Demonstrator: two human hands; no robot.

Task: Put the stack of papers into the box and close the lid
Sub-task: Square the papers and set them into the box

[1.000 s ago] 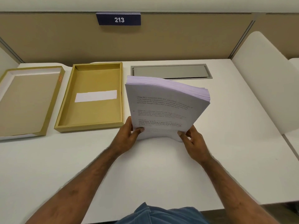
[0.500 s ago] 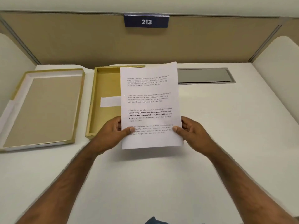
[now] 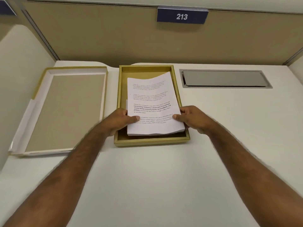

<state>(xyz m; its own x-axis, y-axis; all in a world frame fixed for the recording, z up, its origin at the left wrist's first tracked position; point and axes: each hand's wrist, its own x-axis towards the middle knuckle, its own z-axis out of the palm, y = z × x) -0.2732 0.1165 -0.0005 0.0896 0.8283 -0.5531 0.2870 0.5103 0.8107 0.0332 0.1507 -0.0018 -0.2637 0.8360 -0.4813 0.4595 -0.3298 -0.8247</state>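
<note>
A thick stack of printed white papers (image 3: 151,102) hangs low over the open gold box (image 3: 151,142) at the desk's middle. Its far end dips inside the box and its near right corner rides over the right wall. My left hand (image 3: 120,119) grips the stack's near left edge with the thumb on top. My right hand (image 3: 191,119) grips the near right edge the same way. The box lid (image 3: 65,110) lies upside down to the left of the box, gold rim up, with a beige and white inside.
A grey metal cable hatch (image 3: 224,78) is set into the white desk (image 3: 155,177) right of the box. A beige partition with a blue "213" sign (image 3: 182,15) closes the back. White curved dividers stand at both sides.
The stack has gone from tilted up on the desk right of the box to level and low over the box, carried left by both hands. The view has shifted left.
</note>
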